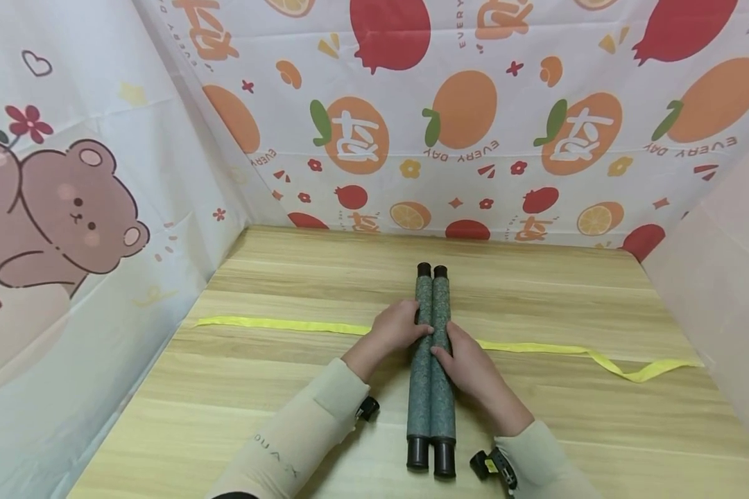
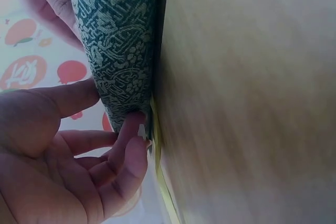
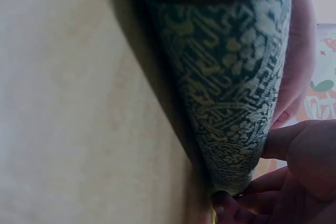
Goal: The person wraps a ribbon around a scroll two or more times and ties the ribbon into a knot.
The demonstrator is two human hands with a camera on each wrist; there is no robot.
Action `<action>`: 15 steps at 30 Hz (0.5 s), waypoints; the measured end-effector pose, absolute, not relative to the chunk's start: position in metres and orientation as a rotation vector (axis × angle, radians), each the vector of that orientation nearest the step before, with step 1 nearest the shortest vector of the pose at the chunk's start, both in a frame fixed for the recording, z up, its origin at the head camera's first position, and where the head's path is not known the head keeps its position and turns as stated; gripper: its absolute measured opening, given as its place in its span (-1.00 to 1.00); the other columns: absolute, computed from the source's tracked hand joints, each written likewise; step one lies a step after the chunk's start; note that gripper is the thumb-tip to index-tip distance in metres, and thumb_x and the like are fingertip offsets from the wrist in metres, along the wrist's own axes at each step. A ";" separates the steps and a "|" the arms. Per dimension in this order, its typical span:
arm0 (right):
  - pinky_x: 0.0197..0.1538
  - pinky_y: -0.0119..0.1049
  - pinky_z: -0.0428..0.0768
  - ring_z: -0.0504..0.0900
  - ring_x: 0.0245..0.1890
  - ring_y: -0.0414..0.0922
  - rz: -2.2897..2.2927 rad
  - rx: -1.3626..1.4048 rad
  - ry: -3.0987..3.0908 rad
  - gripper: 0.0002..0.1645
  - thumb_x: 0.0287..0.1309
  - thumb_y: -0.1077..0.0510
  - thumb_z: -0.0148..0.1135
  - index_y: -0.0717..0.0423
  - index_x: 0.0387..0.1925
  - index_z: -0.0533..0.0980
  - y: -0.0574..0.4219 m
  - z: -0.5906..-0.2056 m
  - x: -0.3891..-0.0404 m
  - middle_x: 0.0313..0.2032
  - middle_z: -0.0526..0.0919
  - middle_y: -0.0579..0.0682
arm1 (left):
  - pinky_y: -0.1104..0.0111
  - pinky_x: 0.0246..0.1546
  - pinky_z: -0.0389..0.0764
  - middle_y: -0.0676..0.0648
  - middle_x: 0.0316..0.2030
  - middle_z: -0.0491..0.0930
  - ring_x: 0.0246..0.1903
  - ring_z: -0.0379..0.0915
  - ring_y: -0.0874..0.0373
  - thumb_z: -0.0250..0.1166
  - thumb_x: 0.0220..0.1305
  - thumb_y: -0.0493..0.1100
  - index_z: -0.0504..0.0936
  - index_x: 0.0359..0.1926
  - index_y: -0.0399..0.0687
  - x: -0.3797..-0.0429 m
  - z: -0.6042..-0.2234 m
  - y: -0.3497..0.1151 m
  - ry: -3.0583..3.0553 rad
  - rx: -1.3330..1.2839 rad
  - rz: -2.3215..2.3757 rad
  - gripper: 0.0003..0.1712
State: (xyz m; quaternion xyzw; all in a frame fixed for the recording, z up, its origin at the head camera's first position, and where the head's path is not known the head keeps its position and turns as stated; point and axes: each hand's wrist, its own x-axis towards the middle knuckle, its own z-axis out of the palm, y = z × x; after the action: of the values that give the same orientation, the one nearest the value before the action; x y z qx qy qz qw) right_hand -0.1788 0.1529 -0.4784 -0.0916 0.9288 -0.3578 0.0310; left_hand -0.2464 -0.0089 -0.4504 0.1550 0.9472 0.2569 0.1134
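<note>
Two slim rolls of a scroll [image 1: 420, 388] lie side by side on the table, wrapped in green patterned brocade with black knobs at their ends. My left hand [image 1: 394, 326] grips the left roll around its middle, the thumb over the top. From the other side, my right hand [image 1: 472, 365] holds the right roll slightly nearer the front. In the left wrist view, the left hand's fingers [image 2: 134, 156] curl at the lower edge of the brocade. A yellow ribbon [image 1: 281, 324] runs crosswise beneath the rolls, its middle hidden by them and the hands.
The wood-grain table [image 1: 181, 402] is enclosed by a fruit-print curtain [image 1: 406, 180] behind, a bear-print curtain [image 1: 181, 187] on the left and a pale one on the right. Toward its right end the ribbon bends and twists, reaching the table's right edge.
</note>
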 end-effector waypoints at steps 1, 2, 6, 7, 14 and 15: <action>0.34 0.12 0.34 0.33 0.35 0.23 -1.056 -0.275 2.872 -0.23 0.39 0.08 0.15 0.43 0.42 0.13 0.153 -0.477 -0.179 0.36 0.30 0.36 | 0.19 -0.32 0.58 -0.14 -0.13 0.66 -0.26 0.57 0.05 0.38 0.25 0.06 0.60 0.01 -0.22 -0.247 -0.450 -0.008 2.778 0.456 0.741 -0.52; 0.33 0.12 0.35 0.34 0.35 0.23 -1.011 -0.271 2.880 -0.22 0.39 0.06 0.14 0.43 0.42 0.12 0.153 -0.476 -0.179 0.36 0.30 0.36 | 0.20 -0.34 0.57 -0.13 -0.14 0.66 -0.28 0.56 0.07 0.38 0.25 0.06 0.60 -0.01 -0.21 -0.247 -0.450 -0.007 2.779 0.459 0.727 -0.53; 0.31 0.11 0.38 0.35 0.34 0.24 -0.868 -0.248 2.901 -0.20 0.40 0.01 0.13 0.45 0.41 0.12 0.152 -0.471 -0.179 0.37 0.29 0.35 | 0.19 -0.31 0.58 -0.15 -0.09 0.66 -0.23 0.58 0.05 0.37 0.26 0.08 0.60 0.04 -0.21 -0.247 -0.450 -0.006 2.783 0.470 0.693 -0.49; 0.31 0.11 0.38 0.35 0.34 0.23 -0.848 -0.240 2.903 -0.19 0.41 0.00 0.12 0.44 0.42 0.11 0.152 -0.470 -0.180 0.38 0.29 0.34 | 0.18 -0.30 0.59 -0.16 -0.07 0.65 -0.20 0.59 0.04 0.36 0.26 0.09 0.59 0.06 -0.21 -0.247 -0.450 -0.006 2.784 0.475 0.694 -0.48; 0.28 0.09 0.42 0.38 0.33 0.21 -0.757 -0.251 2.933 -0.19 0.41 -0.04 0.11 0.44 0.41 0.13 0.152 -0.473 -0.180 0.37 0.30 0.33 | 0.16 -0.32 0.58 -0.17 -0.07 0.64 -0.18 0.59 0.02 0.35 0.28 0.08 0.58 0.04 -0.21 -0.248 -0.452 -0.009 2.773 0.495 0.711 -0.50; 0.28 0.09 0.43 0.38 0.32 0.21 -0.753 -0.251 2.935 -0.19 0.41 -0.05 0.10 0.43 0.41 0.14 0.152 -0.473 -0.180 0.37 0.31 0.33 | 0.16 -0.33 0.58 -0.17 -0.08 0.65 -0.19 0.59 0.02 0.35 0.28 0.07 0.59 0.03 -0.21 -0.248 -0.451 -0.009 2.771 0.492 0.712 -0.51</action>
State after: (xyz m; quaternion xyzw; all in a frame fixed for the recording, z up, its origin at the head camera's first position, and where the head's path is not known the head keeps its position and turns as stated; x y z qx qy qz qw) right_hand -0.1803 0.1518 -0.4726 -0.0824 0.9641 -0.2473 0.0506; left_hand -0.2481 -0.0094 -0.4514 0.1681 0.9478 0.2436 0.1189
